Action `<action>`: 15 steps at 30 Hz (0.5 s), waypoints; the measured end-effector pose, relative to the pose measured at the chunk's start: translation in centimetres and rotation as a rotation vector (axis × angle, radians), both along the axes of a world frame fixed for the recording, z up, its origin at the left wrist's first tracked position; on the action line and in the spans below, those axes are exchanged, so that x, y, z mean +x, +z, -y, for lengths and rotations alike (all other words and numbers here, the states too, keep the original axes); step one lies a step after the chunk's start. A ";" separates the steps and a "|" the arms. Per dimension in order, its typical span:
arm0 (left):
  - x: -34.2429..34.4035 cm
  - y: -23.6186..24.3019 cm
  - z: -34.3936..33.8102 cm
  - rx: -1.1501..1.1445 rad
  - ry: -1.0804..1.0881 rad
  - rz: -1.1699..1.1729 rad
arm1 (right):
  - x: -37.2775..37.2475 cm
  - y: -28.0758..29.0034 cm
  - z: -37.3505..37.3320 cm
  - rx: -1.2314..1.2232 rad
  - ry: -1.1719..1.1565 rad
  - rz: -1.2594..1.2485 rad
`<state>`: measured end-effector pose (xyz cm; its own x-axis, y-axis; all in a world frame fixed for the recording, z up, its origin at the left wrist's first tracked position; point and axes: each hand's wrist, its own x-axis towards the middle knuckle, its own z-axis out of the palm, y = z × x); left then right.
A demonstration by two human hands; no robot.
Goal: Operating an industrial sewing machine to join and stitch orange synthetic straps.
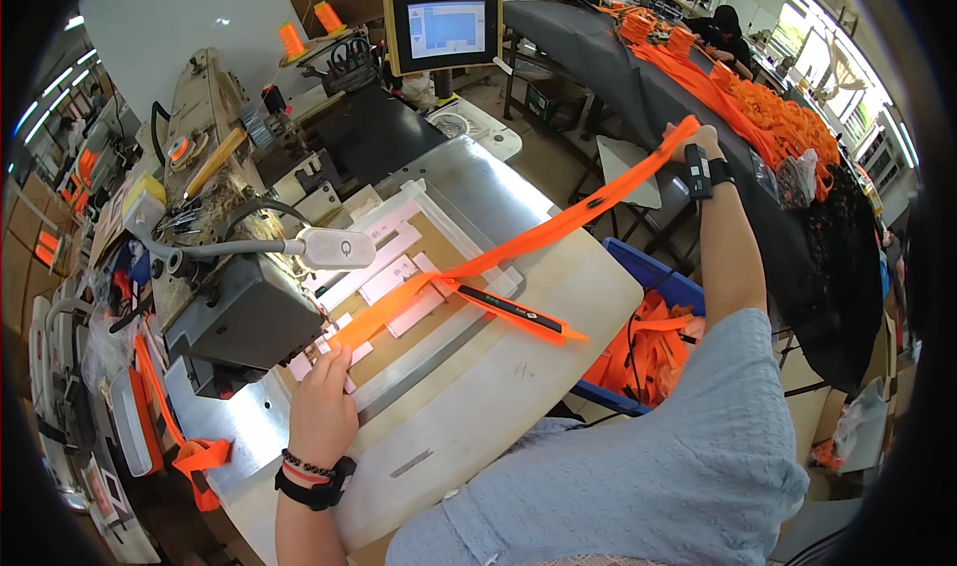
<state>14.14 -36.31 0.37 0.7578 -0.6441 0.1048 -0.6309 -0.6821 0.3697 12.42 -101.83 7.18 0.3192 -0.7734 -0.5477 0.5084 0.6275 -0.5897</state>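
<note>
My left hand (321, 396) is closed on the left end of a long orange strap (553, 219), low on the pink and tan jig plate (404, 317) beside the sewing machine head (239, 307). My right hand (695, 139) is raised at the upper right, gripping the strap, which stretches diagonally across the jig. A short branch of orange strap with a black strip (508, 307) lies over the plate and points toward the front edge. A grey lamp head (337, 249) hangs above the jig.
A screen (442, 29) stands at the back. A blue bin (628, 262) of orange straps is right of the table. A dark long bench (638, 87) holds orange piles, with a person (723, 42) at its far side. More straps (199, 461) hang at the left.
</note>
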 end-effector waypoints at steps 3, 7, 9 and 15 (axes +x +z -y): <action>0.2 -0.1 0.3 -0.007 -0.022 0.007 | 0.1 -1.6 4.0 -0.070 0.057 0.001; 0.4 -0.4 0.3 -0.017 -0.041 0.012 | 0.1 -1.8 6.7 -0.145 0.174 -0.002; 0.3 -0.4 0.3 -0.022 -0.036 0.016 | 0.7 -1.0 5.7 -0.174 0.286 0.127; 0.3 -0.5 -0.2 -0.014 -0.019 0.015 | 2.1 -2.8 -5.5 -0.888 1.319 -0.843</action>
